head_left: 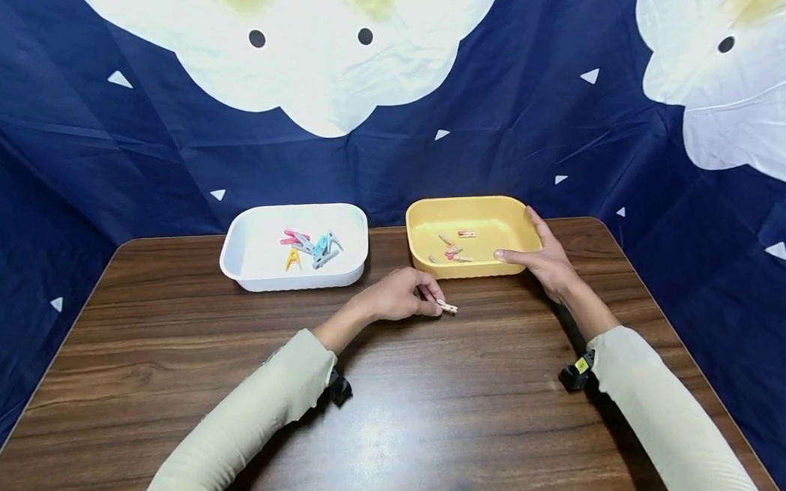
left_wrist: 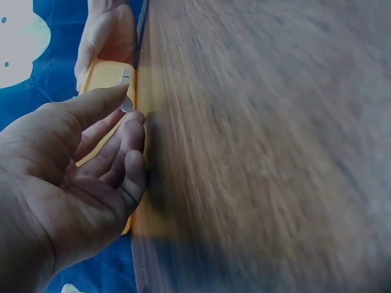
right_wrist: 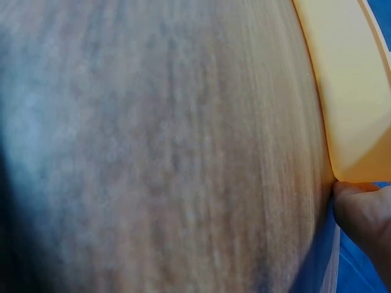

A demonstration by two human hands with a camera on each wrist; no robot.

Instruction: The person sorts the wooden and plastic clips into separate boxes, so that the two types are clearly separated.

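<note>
My left hand (head_left: 403, 295) pinches a small pale wooden clothespin (head_left: 447, 307) between thumb and fingertips, just in front of the yellow basin (head_left: 475, 269). In the left wrist view the clothespin (left_wrist: 125, 76) sticks out past the thumb tip. My right hand (head_left: 551, 262) grips the basin's right end, thumb at the front rim and fingers along the right side. Several small clothespins (head_left: 467, 234), some with pink parts, lie inside the basin. Only the thumb of the right hand (right_wrist: 366, 213) shows in the right wrist view, against the basin's corner.
Left of the yellow basin stands a white basin (head_left: 252, 258) holding several larger plastic clothespins (head_left: 321, 245) in pink, blue, grey and yellow. Both basins stand near the back edge of the brown wooden table (head_left: 443, 407). A dark blue cloth (head_left: 388, 171) with cloud prints hangs behind.
</note>
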